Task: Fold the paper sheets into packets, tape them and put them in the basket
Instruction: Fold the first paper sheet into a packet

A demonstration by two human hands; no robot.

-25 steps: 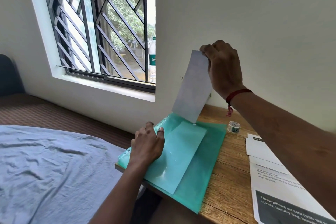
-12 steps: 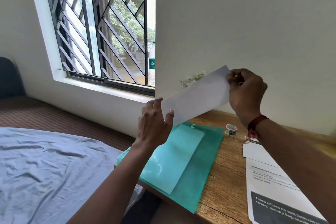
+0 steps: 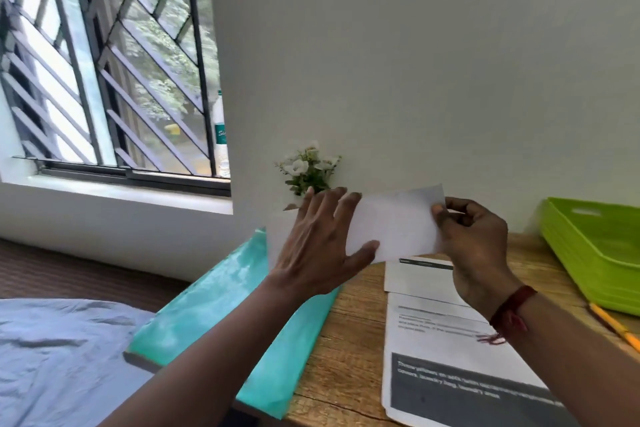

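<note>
A folded white paper strip (image 3: pixel 398 222) is held level in the air above the wooden desk (image 3: pixel 349 350). My right hand (image 3: pixel 471 246) pinches its right end between thumb and fingers. My left hand (image 3: pixel 322 243) lies against its left part, fingers straight across the near side and thumb under the lower edge. A green plastic basket (image 3: pixel 595 253) stands at the desk's far right. Printed white sheets (image 3: pixel 446 350) lie on the desk below my right hand.
Teal plastic folders (image 3: pixel 221 315) lie along the desk's left edge. A small plant with white flowers (image 3: pixel 306 168) stands against the wall behind the paper. A yellow pencil (image 3: pixel 616 326) lies by the basket. A bed with a blue sheet (image 3: pixel 59 357) is at the lower left.
The paper came down from upright to level and moved right. My left hand left the folders and rose to take the paper's left part. The view swung right, bringing the basket in.
</note>
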